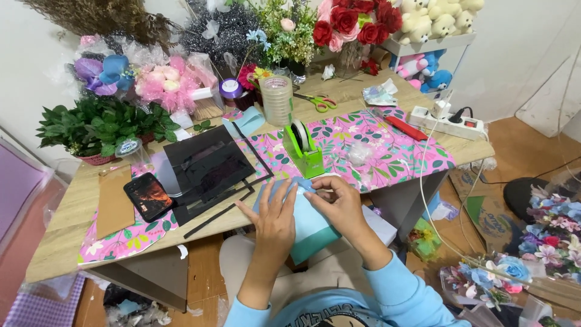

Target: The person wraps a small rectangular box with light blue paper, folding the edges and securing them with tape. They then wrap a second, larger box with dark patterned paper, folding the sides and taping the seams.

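Observation:
My left hand (273, 219) lies flat, fingers spread, on a light blue paper-wrapped box (308, 227) at the table's near edge. My right hand (337, 203) pinches at the top of that blue paper, by a small strip of clear tape. Just beyond the hands stands a green tape dispenser (304, 150) on pink flowered wrapping paper (387, 148). Both arms wear light blue sleeves.
A wooden table (66, 224) holds black sheets (209, 166), a phone (149, 196), a stack of clear cups (277, 100), green-handled scissors (321, 103), a power strip (451, 124), a potted green plant (100, 127) and flower bouquets at the back. More flowers (544, 242) lie on the floor at right.

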